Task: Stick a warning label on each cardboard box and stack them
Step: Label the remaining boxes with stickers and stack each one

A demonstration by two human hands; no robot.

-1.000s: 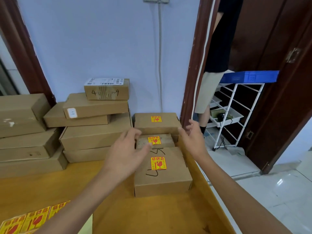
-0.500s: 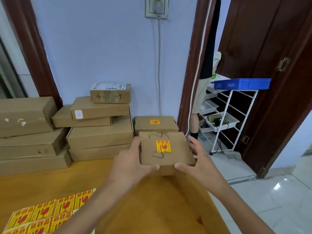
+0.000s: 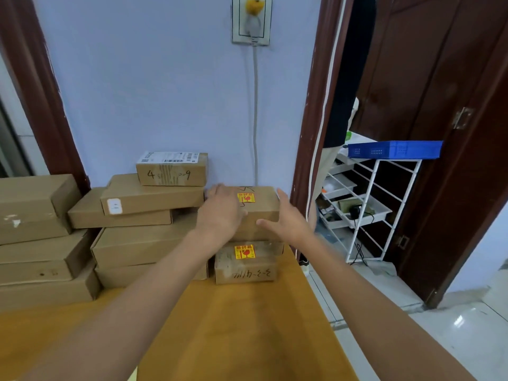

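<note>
Through the head camera I saw two forearms, both bare right up to the frame's lower edge with no sleeve showing. The left hand [image 3: 220,213] and right hand [image 3: 288,220] were ungloved. I made out nothing worn on the fingers [image 3: 265,223] or wrists.

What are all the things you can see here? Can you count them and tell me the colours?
labelled boxes: two visible, brown with yellow-red stickers, stacked at the table's right back; whether a third sits beneath the held one is hidden
plain boxes: about eight, brown, piled on the left against the wall
table: one, orange-brown wood, in front
wall socket: one, white, plugged cable hanging down the blue wall
wire rack: one, white, in the doorway
crate: one, blue, on top of the rack
left hand: on the top labelled box's left side
right hand: on its right side
</note>
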